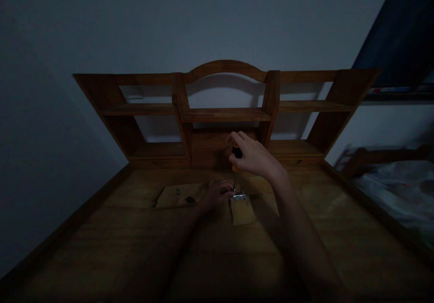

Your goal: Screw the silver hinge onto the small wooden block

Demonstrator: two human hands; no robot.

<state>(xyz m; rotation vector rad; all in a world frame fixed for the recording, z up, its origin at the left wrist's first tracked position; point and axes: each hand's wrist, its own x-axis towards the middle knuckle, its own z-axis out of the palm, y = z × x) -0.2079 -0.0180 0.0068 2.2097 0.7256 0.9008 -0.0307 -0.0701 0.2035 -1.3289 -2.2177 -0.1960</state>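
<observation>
My right hand [252,156] grips the orange-and-black-handled screwdriver [236,165] upright, tip down on the small silver metal hinge [239,197]. My left hand [217,194] presses beside it, steadying the pale wooden boards [242,211] on the brown wooden desk [135,248].

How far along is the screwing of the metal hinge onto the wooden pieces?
Done: the hinge sits across the small board and the long board. In hand: the right hand holds the screwdriver upright on it; the left hand steadies it. Left: the screws are too dim to count.
</observation>
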